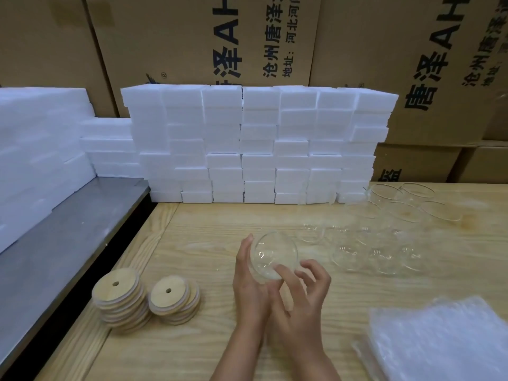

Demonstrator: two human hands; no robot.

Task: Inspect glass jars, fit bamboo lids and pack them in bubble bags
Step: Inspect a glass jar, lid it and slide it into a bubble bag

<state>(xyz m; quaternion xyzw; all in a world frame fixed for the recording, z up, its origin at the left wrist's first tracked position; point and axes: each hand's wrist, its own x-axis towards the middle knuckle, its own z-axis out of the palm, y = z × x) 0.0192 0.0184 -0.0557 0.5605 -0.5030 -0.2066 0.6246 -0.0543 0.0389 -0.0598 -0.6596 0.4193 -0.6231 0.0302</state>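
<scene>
while you inspect, your left hand [248,279] curls its fingers round the glass jar [272,255], tilted above the tabletop [206,235]; your right hand [299,295] has its fingers spread, tips at the rim. no lid fitted yet — bamboo lids [121,301], bubble bags [439,339] and other jars [384,229] wait.

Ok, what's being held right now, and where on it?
A glass jar, tipped over above the table. The left hand grips its side wall; the right hand just touches its near edge with a fingertip, other fingers loose.
</scene>
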